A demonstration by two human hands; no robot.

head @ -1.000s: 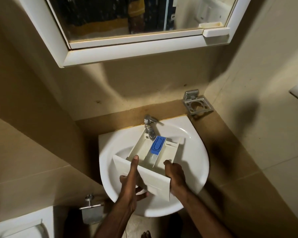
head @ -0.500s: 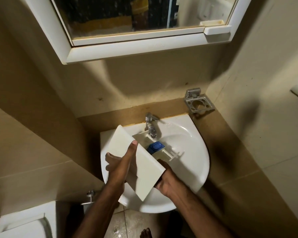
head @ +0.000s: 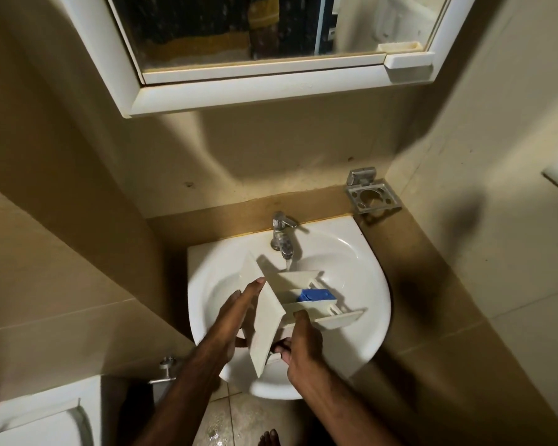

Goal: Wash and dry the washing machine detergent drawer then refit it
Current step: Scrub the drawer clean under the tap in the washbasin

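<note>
Rinse step: both hands, left hand (head: 239, 313) and right hand (head: 298, 344), grip the drawer (head: 306, 299) over the sink (head: 361, 268) under the running tap (head: 282, 239). Next: tilt to flush every compartment.

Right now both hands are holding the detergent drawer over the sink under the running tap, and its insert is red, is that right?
Nearly: the insert is blue, not red, as the head view shows. Both hands, left hand and right hand, hold the detergent drawer over the sink under the running tap.
</note>
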